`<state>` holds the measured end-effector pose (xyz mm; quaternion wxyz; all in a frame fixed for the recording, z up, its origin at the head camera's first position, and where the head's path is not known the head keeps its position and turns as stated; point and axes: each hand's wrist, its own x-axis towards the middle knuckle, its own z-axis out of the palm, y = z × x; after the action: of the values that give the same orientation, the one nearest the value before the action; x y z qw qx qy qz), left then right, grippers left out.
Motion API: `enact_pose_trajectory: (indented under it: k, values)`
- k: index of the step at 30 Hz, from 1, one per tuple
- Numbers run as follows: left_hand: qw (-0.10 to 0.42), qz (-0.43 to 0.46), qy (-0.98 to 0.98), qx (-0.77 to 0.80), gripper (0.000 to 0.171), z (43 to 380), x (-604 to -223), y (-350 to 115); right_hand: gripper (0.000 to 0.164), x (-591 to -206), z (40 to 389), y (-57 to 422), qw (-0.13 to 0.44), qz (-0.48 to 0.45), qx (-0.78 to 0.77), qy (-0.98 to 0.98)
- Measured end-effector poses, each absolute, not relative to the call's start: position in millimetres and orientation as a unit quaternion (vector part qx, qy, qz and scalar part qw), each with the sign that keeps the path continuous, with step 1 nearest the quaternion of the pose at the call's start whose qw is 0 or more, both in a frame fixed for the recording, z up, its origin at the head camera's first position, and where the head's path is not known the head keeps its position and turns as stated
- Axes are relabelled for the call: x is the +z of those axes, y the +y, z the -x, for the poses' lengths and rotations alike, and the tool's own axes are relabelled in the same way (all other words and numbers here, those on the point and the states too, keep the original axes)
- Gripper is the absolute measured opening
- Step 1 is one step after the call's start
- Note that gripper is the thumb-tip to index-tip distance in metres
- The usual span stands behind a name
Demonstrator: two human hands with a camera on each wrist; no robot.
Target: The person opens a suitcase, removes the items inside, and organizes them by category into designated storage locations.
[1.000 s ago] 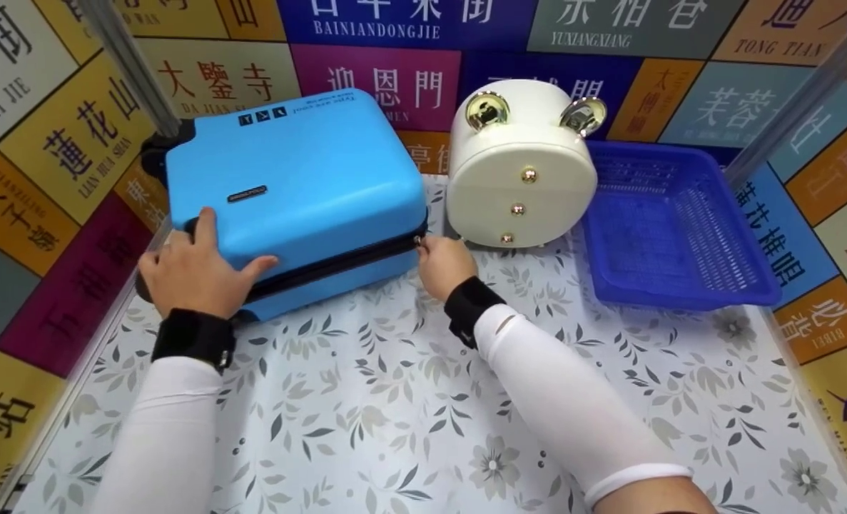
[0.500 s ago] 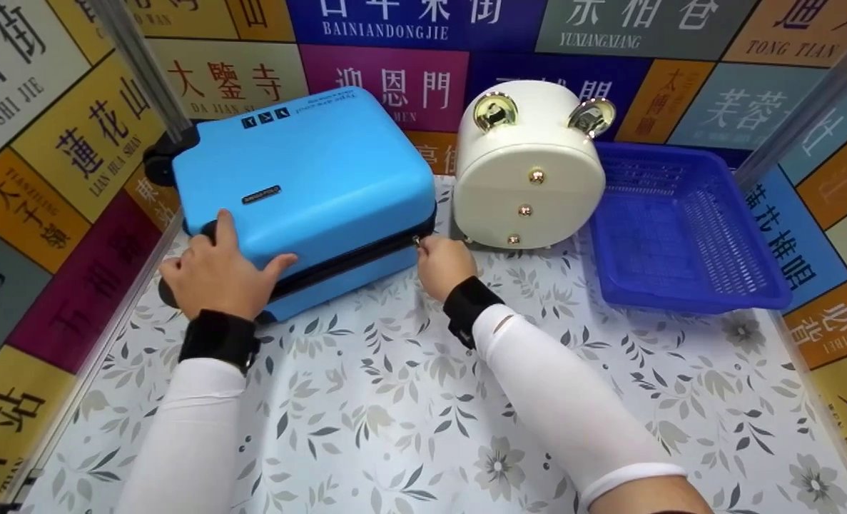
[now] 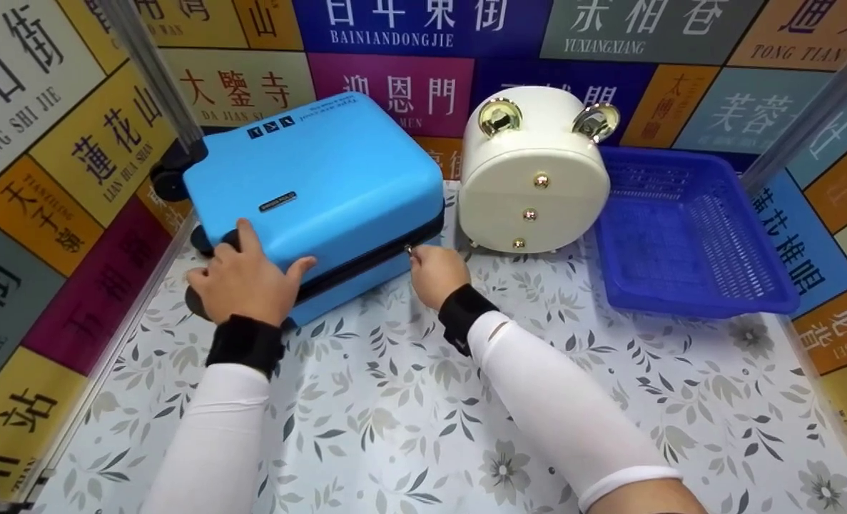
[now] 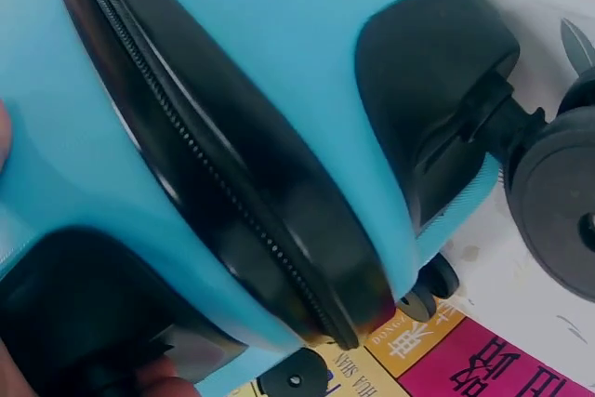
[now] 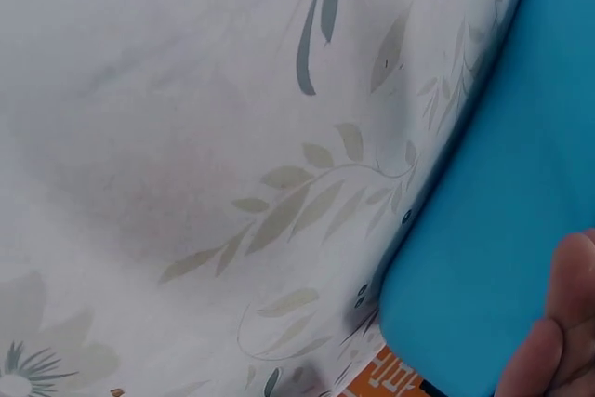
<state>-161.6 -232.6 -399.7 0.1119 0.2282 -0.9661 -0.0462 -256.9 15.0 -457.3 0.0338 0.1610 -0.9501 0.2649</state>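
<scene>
A bright blue hard-shell suitcase point(image 3: 323, 178) lies flat, its black zipper band point(image 3: 359, 265) along the side facing me. My left hand point(image 3: 248, 282) rests on its near left corner, by a wheel, with the index finger and thumb spread over the shell. In the left wrist view the zipper teeth point(image 4: 200, 160) run closed between the two halves. My right hand point(image 3: 441, 275) pinches the small metal zipper pull point(image 3: 409, 249) on the near side, left of the right corner. In the right wrist view, only its fingertips point(image 5: 567, 290) show against the blue shell.
A white round-faced case point(image 3: 534, 200) with shiny gold ears and studs stands just right of the suitcase. Beyond it is a blue plastic basket point(image 3: 694, 303). Printed sign panels wall the flower-patterned table point(image 3: 423, 428), with clear posts at the back corners.
My right hand has drawn the zipper pull leftward along the near side, away from the suitcase's right corner. The left hand keeps its place on the near left corner. The head view has shifted slightly.
</scene>
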Motion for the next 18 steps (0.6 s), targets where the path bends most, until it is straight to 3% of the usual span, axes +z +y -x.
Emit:
enact_pose_trajectory:
  k: [7,18]
  values:
    - [0.114,-0.23,-0.965,-0.059,0.112,160,-398,-218,0.021,-458,252,8,0.041,-0.18,0.249,-0.951]
    - [0.118,-0.22,-0.966,-0.063,0.095,151,-392,-187,0.021,-457,243,-3,-0.004,-0.184,0.271,-0.945]
